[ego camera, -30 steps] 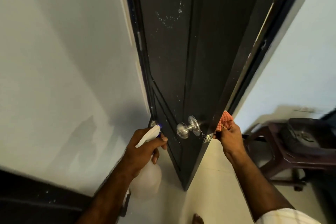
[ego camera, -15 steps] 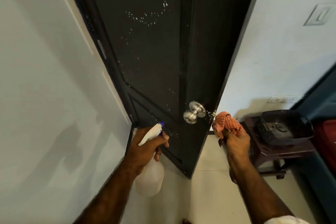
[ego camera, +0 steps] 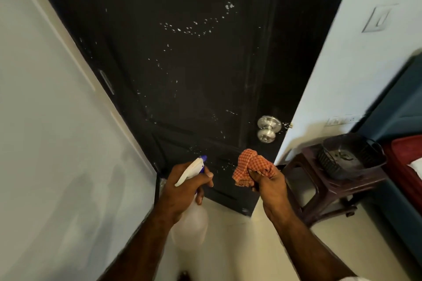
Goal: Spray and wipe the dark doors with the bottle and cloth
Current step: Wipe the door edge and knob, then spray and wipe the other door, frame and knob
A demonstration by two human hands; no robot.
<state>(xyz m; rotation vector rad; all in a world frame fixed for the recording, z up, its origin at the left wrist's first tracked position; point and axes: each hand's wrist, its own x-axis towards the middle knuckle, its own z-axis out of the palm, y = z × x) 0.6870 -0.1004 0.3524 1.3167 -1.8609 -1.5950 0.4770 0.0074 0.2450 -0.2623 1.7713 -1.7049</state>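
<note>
- On the dark door [ego camera: 182,64], droplets speckle the upper panel in an arc, with a looser scatter running down toward the knob [ego camera: 267,129]. Spraying of this face looks at least started.
- No wiped streaks or smears show; the drops sit intact, so I judge wiping not yet begun here.
- Left hand [ego camera: 182,187] grips the spray bottle [ego camera: 190,207] by the neck, a finger over the trigger, nozzle pointing at the lower panel, close to it but not touching.
- Right hand [ego camera: 271,187] holds the bunched orange checked cloth [ego camera: 251,166], just short of the door below the knob; contact can't be confirmed.
- Left to do, as far as visible: wipe the whole face, knob area included. Lower panel has few drops, probably needs more spray.
- Other doors: none in view, status unknown.
</note>
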